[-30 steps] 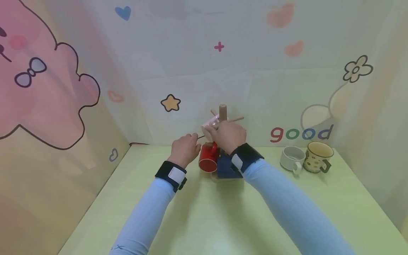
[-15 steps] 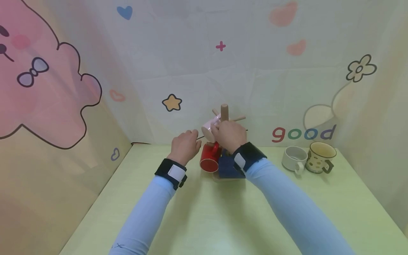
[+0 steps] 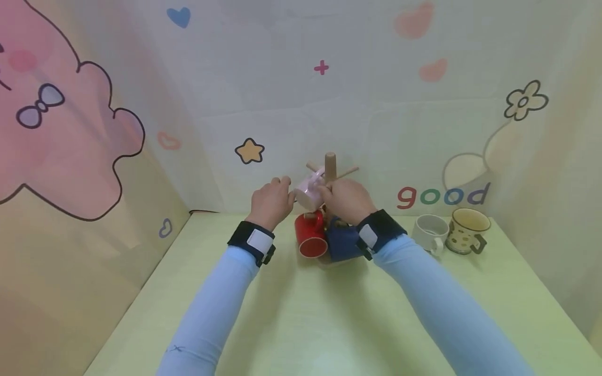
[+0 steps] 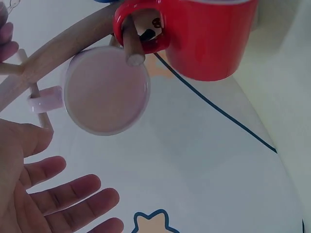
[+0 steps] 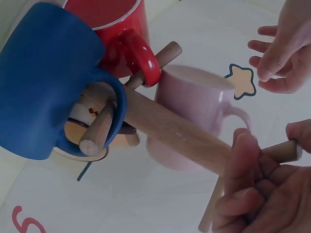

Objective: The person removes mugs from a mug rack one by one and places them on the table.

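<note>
A wooden mug tree (image 3: 331,166) stands near the back wall. On its pegs hang a pink mug (image 3: 309,193), a red mug (image 3: 310,237) and a blue mug (image 3: 342,243). The pink one's handle is looped over an upper peg, as the left wrist view shows. My right hand (image 3: 350,201) grips the tree near the top, its fingers curled at the post and a peg (image 5: 282,151). To the left of the pink mug is my left hand (image 3: 270,202), holding nothing. Its fingers (image 4: 73,194) are spread, and the thumb is close to the peg end.
On the right side of the table (image 3: 291,324), a white mug (image 3: 430,232) and a cream spotted mug (image 3: 465,230) stand upright beside each other. A printed cloth (image 3: 282,78) hangs behind the mug tree.
The mug tree has turned a little, with the red and blue mugs shifting and tilting. My right hand has moved slightly right. My left hand has risen a little.
</note>
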Tool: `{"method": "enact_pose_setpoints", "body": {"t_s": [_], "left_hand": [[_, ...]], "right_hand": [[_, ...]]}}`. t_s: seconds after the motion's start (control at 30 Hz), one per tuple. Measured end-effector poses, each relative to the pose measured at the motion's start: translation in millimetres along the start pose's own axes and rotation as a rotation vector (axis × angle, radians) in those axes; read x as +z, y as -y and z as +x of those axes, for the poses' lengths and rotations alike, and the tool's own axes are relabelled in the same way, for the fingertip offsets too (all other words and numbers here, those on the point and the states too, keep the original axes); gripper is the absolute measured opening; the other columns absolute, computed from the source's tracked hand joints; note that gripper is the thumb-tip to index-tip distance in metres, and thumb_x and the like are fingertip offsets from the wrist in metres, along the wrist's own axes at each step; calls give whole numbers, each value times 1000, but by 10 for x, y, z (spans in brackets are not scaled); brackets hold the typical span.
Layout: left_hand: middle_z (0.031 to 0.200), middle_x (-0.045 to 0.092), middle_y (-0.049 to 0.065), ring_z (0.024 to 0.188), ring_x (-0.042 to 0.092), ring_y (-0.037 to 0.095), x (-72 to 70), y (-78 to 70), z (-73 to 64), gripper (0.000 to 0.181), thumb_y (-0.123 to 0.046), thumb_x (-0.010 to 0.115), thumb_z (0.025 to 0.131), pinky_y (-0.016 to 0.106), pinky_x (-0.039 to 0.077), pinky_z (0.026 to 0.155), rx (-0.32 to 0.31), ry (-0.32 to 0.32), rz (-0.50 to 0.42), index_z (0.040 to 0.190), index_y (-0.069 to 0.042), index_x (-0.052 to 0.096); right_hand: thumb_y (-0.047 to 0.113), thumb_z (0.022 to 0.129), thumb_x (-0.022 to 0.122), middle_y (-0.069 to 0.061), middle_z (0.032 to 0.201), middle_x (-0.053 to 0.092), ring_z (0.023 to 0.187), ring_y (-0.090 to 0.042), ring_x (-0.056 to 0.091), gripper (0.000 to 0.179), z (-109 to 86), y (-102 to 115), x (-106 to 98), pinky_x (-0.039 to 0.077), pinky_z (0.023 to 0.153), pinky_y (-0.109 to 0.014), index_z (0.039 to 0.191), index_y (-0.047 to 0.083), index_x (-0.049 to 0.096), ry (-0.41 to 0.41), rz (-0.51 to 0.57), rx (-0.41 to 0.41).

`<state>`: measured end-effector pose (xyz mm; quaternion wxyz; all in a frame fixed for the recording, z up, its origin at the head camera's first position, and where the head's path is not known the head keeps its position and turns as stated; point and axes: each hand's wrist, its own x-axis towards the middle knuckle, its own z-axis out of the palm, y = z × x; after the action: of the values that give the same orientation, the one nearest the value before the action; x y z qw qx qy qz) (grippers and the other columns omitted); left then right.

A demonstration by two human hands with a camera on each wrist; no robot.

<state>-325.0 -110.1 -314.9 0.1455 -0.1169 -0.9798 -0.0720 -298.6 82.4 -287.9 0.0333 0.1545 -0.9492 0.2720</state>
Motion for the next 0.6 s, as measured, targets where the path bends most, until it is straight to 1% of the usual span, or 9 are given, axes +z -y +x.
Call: {"method": "enact_pose_setpoints", "body": {"t_s": [0.13,0.23,0.33,0.4,0.5,0.6], "left_hand": [[116,61,17,89,64,30,-50,-40,82,46,-35,52,103,44,57,77,-17,14,-12,139,-6,49],[119,60,18,89,64,30,-71,-62,142,49,-38,50,104,44,57,78,-19,27,-9,142,-7,47],[118,60,17,88,64,29,-70,-88,192,51,-40,50,104,44,57,78,-11,27,-4,143,-7,45],[119,59,18,88,64,29,-64,-111,219,53,-40,50,104,45,57,79,-4,28,-5,145,-8,43],[122,57,18,88,64,30,-58,-152,255,56,-40,49,104,45,57,80,11,35,-7,150,-11,36],[125,56,19,88,64,29,-54,-186,282,58,-39,48,105,45,57,82,22,53,3,155,-15,31]], "right_hand": [[31,104,39,-8,70,57,65,-24,53,39,-1,-81,-38,41,56,-33,86,5,62,1,36,-27],[30,103,37,-8,70,52,64,-23,50,39,17,-139,-52,41,57,-33,82,5,59,13,71,-21],[29,103,37,-9,71,51,65,-23,50,38,30,-198,-74,41,57,-32,83,5,57,27,90,-12],[28,104,38,-9,72,50,63,-23,50,37,41,-248,-89,41,55,-31,86,3,58,32,91,-12],[29,105,39,-10,74,50,65,-23,50,37,47,-308,-107,41,55,-30,96,1,61,49,101,-3],[31,106,39,-11,77,52,68,-24,51,39,51,-358,-115,42,58,-31,102,0,62,56,117,-2]]}}
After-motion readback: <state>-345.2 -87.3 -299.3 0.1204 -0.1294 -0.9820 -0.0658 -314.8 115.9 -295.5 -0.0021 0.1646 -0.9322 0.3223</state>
